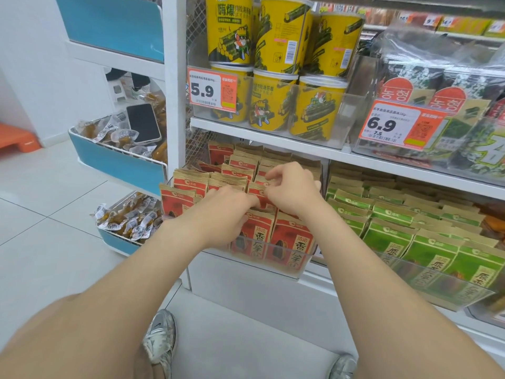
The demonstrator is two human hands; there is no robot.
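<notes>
- At the centre of the frame, on a low shelf (273, 144), rows of red packets (289, 236) stand upright in a clear bin (273, 273), and both hands are among them.
- The right hand (291, 191) hovers over the middle rows. Its fingers (273, 175) are curled, with thumb and forefinger pinched on the top edge of one of the red packets.
- The left hand (224, 212) lies just to the left and slightly lower in the frame, knuckles up. Its fingertips dip down between the packets and are hidden, so I cannot tell whether they clamp a packet or only press against the row.
- Handling, as a judgement: these look like light paper pouches with loose contents, soft in the belly and stiffer along the folded top seam. They should crumple before they break.
- The best hold is probably that flat top seam, pinched between thumb and forefinger. A squeeze on the body would likely dent the paper and tilt the neighbours.
- The rows are packed tight, so lifting one packet may drag those touching it. A steadying hand on the row looks wise.
- Green packets (434, 258) fill the next bin at right, yellow tubs (273, 102) stand on the shelf above, and a phone (143, 123) lies on snacks at left of frame.
</notes>
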